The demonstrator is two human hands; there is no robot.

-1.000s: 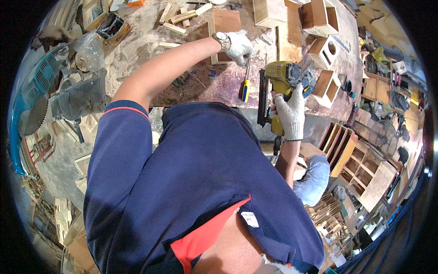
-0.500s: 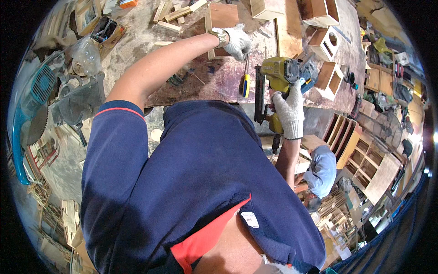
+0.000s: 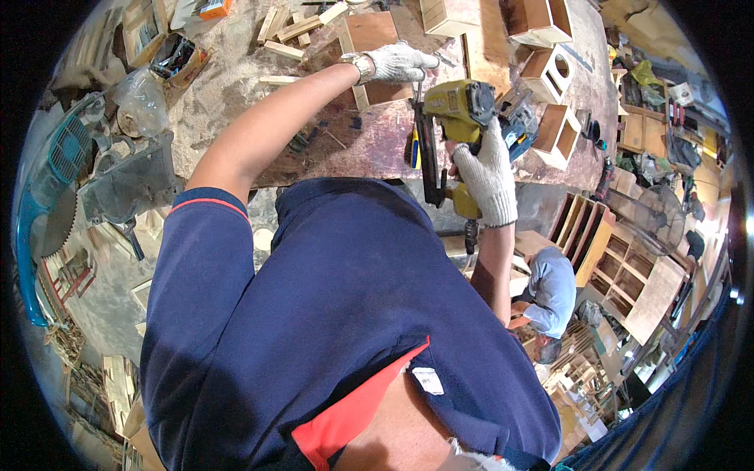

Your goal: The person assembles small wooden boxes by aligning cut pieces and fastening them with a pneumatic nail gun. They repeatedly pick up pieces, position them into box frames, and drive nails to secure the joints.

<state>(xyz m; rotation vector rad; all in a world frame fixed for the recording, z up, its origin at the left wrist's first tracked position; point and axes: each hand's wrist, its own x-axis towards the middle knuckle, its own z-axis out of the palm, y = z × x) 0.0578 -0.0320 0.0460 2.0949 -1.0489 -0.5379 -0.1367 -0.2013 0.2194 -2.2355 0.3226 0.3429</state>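
Observation:
My right hand (image 3: 488, 177), in a white knitted glove, is closed around the handle of a yellow-green nail gun (image 3: 459, 100). The gun's long black magazine hangs at its left side, and a hose fitting shows below the grip. My left hand (image 3: 399, 63), also gloved, reaches over an open wooden box (image 3: 367, 35) with fingers stretched to the right, close to the gun's nose. No object shows in it. A screwdriver (image 3: 415, 151) with a yellow and blue handle lies on the worktable (image 3: 369, 153), partly hidden behind the magazine.
Several small wooden boxes (image 3: 556, 133) stand along the table's right side beside a blue power tool (image 3: 520, 124). Loose wood strips (image 3: 298, 30) lie at the far left. A saw with a toothed blade (image 3: 59, 224) stands left. Another person (image 3: 551, 286) bends over behind at right.
My right hand has brought the nail gun left and slightly up, nearer my left hand. My left hand's fingers have straightened from a curled, downward pose to point right.

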